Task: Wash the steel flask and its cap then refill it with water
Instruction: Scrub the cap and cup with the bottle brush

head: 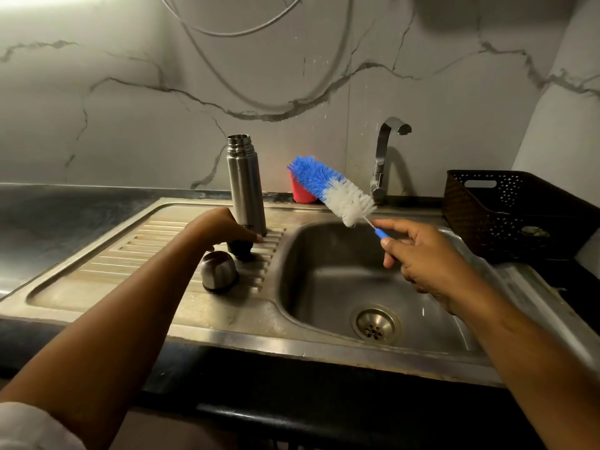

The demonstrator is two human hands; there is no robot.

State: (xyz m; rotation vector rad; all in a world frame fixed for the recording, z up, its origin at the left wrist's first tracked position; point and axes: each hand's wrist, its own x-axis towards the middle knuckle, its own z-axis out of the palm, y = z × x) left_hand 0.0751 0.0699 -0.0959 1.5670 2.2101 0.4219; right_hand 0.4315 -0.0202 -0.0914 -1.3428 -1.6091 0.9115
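Head camera looks forward and down, close over the sink (324,347).

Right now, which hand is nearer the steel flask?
Left. The left hand rests at the base of the steel flask on the drainboard, over a dark stopper. The right hand is well off to the flask's right, above the sink basin, holding the bottle brush.

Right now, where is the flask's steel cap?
In the head view, the steel cap sits on the ribbed draining board, left of the basin, just below the left hand.
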